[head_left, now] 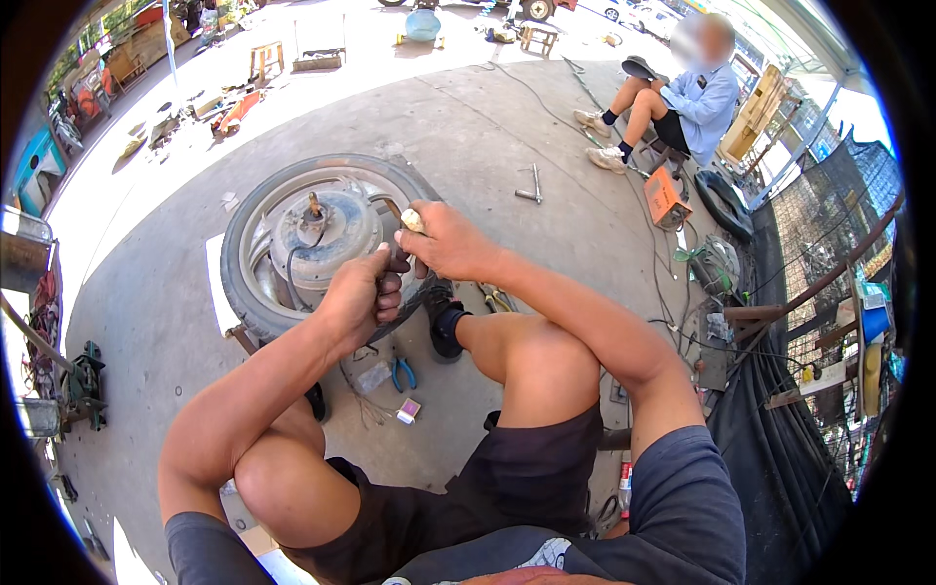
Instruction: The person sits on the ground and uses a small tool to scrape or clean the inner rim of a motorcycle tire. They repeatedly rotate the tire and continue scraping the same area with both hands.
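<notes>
A wheel (322, 239) with a grey tyre and a dusty hub motor lies on its side before me. A short threaded axle stands up from the hub, with a dark cable (292, 278) beside it. Over the wheel's near right rim, my right hand (444, 244) is closed round a small cream-coloured, rounded thing (413, 220), perhaps a handle. My left hand (366, 292) is closed right beside it, thumb and finger pinched together. The fingers hide whatever is in that pinch. Both hands nearly touch.
Blue-handled pliers (402, 374), a small box (409, 410) and yellow-handled pliers (497, 297) lie near my feet. Farther off are a T-shaped wrench (531, 185), an orange machine (667, 198) with cables, and a seated person (702, 102). Dark netting (780, 448) stands at right.
</notes>
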The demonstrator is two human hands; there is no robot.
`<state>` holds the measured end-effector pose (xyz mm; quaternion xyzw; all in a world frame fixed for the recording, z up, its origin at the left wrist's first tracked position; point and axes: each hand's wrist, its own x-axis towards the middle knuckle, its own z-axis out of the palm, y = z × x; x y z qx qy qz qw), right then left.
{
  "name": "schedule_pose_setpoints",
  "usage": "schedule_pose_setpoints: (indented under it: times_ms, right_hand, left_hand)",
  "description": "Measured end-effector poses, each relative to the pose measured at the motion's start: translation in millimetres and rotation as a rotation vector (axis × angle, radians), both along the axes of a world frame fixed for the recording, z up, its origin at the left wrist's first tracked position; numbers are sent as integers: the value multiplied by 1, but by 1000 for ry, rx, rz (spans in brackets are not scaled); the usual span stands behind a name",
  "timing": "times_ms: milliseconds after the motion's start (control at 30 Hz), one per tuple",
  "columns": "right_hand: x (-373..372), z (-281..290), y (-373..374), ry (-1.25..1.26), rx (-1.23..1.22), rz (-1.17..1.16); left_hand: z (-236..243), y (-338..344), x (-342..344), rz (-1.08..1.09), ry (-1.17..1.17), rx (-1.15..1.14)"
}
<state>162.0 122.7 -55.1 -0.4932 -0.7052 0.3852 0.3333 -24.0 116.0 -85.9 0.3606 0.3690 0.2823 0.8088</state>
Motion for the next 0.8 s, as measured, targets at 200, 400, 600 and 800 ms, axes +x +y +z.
schedule_pose_setpoints:
  times_ms: [200, 400, 600, 800]
  right_hand:
    - [3, -5, 2, 42, 9, 30]
    - [2, -6, 4, 191, -134, 66]
    - [2, -9, 4, 264, -141, 43]
    - [0, -9, 5, 256, -177, 21]
  left_hand:
    - [1, 1, 3, 40, 12, 89]
    - [3, 0, 1, 93, 19, 129]
    - [5, -2, 2, 74, 17, 193]
    - [-1, 1, 1, 103, 29, 228]
